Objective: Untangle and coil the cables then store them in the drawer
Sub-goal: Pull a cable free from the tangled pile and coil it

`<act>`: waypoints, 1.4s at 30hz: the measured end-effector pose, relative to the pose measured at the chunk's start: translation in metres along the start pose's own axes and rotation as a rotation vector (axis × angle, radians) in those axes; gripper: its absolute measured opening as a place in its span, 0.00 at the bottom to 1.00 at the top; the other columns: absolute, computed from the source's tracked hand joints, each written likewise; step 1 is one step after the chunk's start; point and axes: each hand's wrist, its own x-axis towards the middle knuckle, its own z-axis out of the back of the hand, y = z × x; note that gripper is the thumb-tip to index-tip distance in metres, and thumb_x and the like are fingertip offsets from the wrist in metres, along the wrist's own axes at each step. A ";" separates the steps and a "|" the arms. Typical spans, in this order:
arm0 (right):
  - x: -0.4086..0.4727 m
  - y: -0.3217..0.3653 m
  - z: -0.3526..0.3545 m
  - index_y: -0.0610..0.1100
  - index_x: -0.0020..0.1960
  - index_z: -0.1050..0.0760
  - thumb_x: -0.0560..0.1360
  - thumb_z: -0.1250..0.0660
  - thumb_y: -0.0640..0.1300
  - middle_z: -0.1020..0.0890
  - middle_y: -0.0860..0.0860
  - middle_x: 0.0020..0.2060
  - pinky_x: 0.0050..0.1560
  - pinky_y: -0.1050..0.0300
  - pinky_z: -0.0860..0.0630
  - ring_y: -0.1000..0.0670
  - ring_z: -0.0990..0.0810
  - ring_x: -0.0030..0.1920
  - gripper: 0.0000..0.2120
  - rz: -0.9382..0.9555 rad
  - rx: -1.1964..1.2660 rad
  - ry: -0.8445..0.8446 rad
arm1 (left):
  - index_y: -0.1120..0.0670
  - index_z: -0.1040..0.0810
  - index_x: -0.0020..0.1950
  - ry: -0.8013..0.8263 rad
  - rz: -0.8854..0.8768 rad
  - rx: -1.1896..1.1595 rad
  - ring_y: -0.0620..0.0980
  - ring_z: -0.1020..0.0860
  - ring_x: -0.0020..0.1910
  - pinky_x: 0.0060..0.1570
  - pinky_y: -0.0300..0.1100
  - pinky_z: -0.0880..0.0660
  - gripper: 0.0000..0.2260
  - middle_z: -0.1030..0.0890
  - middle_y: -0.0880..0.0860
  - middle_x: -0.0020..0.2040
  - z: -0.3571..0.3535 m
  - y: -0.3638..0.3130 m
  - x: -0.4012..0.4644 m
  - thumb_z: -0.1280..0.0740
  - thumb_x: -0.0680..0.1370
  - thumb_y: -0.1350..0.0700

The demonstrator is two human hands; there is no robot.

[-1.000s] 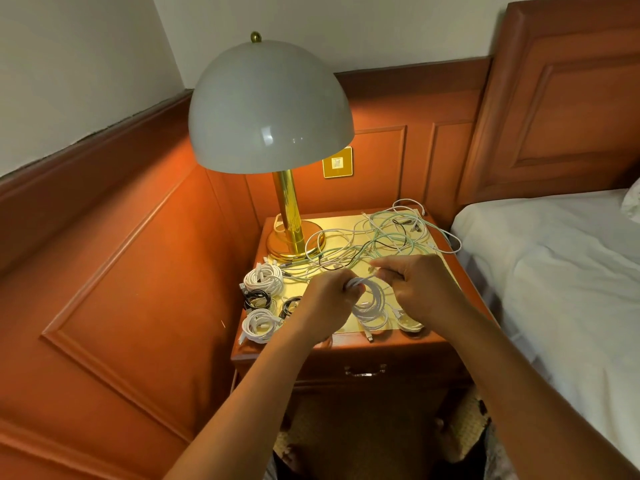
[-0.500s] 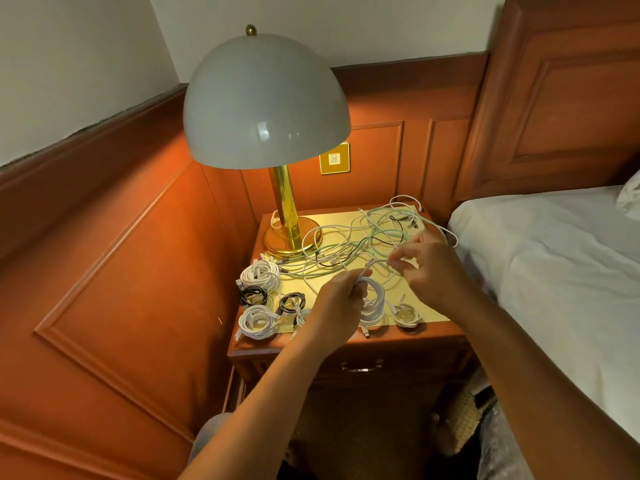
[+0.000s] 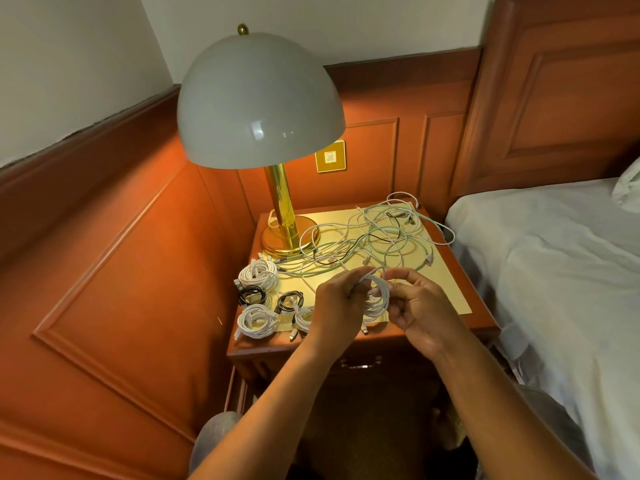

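Above the front of the nightstand, my left hand grips a coil of white cable. My right hand pinches the same coil from the right side. A tangle of white, pale green and black cables lies spread over the back of the nightstand top. Several finished coils lie at the front left: a white coil, a black coil, another white coil and a small black coil. The drawer, with its metal handle, is closed below my hands.
A brass lamp with a large pale dome shade stands at the back left of the nightstand. A bed with white sheets borders the right side. Wooden wall panels close off the left and the back.
My right hand came back from the tangle toward my left hand and now pinches the coil. The coil in my left hand sits higher and looks fuller.
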 end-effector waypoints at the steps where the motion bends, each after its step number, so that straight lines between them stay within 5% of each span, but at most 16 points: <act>1: 0.000 -0.002 0.000 0.42 0.52 0.24 0.78 0.39 0.34 0.22 0.46 0.31 0.25 0.59 0.37 0.52 0.31 0.28 0.08 -0.017 0.034 0.010 | 0.55 0.19 0.62 0.001 -0.003 0.011 0.40 0.23 0.48 0.48 0.36 0.24 0.14 0.17 0.52 0.54 0.000 0.000 0.000 0.37 0.79 0.64; 6: -0.007 -0.008 -0.004 0.43 0.57 0.22 0.77 0.33 0.49 0.24 0.40 0.44 0.39 0.51 0.33 0.43 0.29 0.43 0.12 -0.015 -0.013 0.062 | 0.56 0.20 0.62 -0.003 -0.047 0.064 0.44 0.21 0.51 0.49 0.27 0.28 0.14 0.17 0.53 0.55 -0.003 0.001 -0.003 0.36 0.79 0.65; 11: -0.011 0.001 -0.007 0.47 0.57 0.25 0.77 0.35 0.33 0.22 0.48 0.42 0.34 0.59 0.29 0.51 0.24 0.40 0.13 0.064 -0.346 0.097 | 0.55 0.19 0.61 0.010 0.013 0.040 0.48 0.20 0.45 0.46 0.44 0.21 0.14 0.17 0.54 0.51 0.000 0.006 -0.001 0.35 0.78 0.65; 14: -0.015 0.008 -0.011 0.51 0.63 0.30 0.78 0.34 0.35 0.23 0.50 0.49 0.41 0.58 0.22 0.51 0.21 0.47 0.18 0.139 -0.667 0.051 | 0.57 0.19 0.60 -0.009 0.050 0.066 0.52 0.19 0.45 0.46 0.48 0.21 0.12 0.16 0.56 0.49 0.000 0.006 0.002 0.35 0.78 0.65; 17: -0.022 0.013 -0.014 0.52 0.71 0.37 0.78 0.34 0.38 0.24 0.52 0.44 0.35 0.67 0.28 0.55 0.23 0.42 0.25 0.215 -0.926 0.005 | 0.59 0.18 0.59 -0.047 0.047 0.104 0.54 0.19 0.47 0.48 0.47 0.21 0.10 0.16 0.57 0.51 0.000 0.006 0.005 0.35 0.79 0.63; 20: -0.030 0.011 -0.017 0.51 0.72 0.38 0.77 0.33 0.38 0.23 0.53 0.41 0.40 0.65 0.26 0.55 0.22 0.41 0.27 0.268 -1.032 -0.004 | 0.59 0.17 0.55 -0.076 0.036 0.142 0.52 0.20 0.43 0.45 0.46 0.22 0.08 0.16 0.56 0.48 0.000 0.010 0.006 0.34 0.79 0.63; 26: -0.044 0.022 -0.005 0.50 0.62 0.30 0.76 0.33 0.36 0.23 0.47 0.38 0.41 0.59 0.23 0.50 0.23 0.34 0.17 0.135 -0.679 0.151 | 0.58 0.17 0.51 -0.058 -0.005 0.173 0.46 0.24 0.39 0.39 0.29 0.31 0.05 0.17 0.53 0.43 -0.004 0.011 0.002 0.33 0.78 0.62; 30: -0.041 0.023 0.014 0.45 0.60 0.28 0.74 0.32 0.31 0.24 0.46 0.35 0.33 0.57 0.26 0.48 0.26 0.30 0.18 0.037 -0.363 0.184 | 0.57 0.19 0.51 0.035 0.008 0.234 0.47 0.25 0.38 0.37 0.40 0.30 0.06 0.19 0.51 0.41 -0.002 0.006 0.004 0.35 0.80 0.56; 35: -0.037 0.028 0.027 0.50 0.57 0.27 0.75 0.31 0.35 0.21 0.50 0.38 0.38 0.58 0.24 0.54 0.23 0.33 0.15 0.181 -0.756 -0.038 | 0.60 0.20 0.54 0.404 0.444 -0.376 0.43 0.32 0.31 0.30 0.35 0.33 0.09 0.28 0.50 0.36 0.017 -0.002 0.003 0.35 0.81 0.55; 39: -0.039 0.030 0.021 0.51 0.57 0.22 0.78 0.33 0.43 0.20 0.51 0.49 0.42 0.66 0.33 0.56 0.26 0.44 0.09 0.351 -1.312 -0.097 | 0.63 0.21 0.50 0.424 0.611 -0.564 0.46 0.29 0.33 0.32 0.38 0.26 0.06 0.27 0.56 0.39 0.020 -0.006 0.002 0.34 0.79 0.60; 42: -0.044 0.034 0.015 0.48 0.58 0.20 0.79 0.34 0.43 0.19 0.51 0.52 0.39 0.73 0.36 0.57 0.27 0.45 0.10 0.354 -1.412 -0.050 | 0.64 0.22 0.49 0.366 0.669 -0.579 0.44 0.25 0.29 0.36 0.41 0.23 0.05 0.24 0.56 0.38 0.015 -0.005 0.001 0.34 0.79 0.62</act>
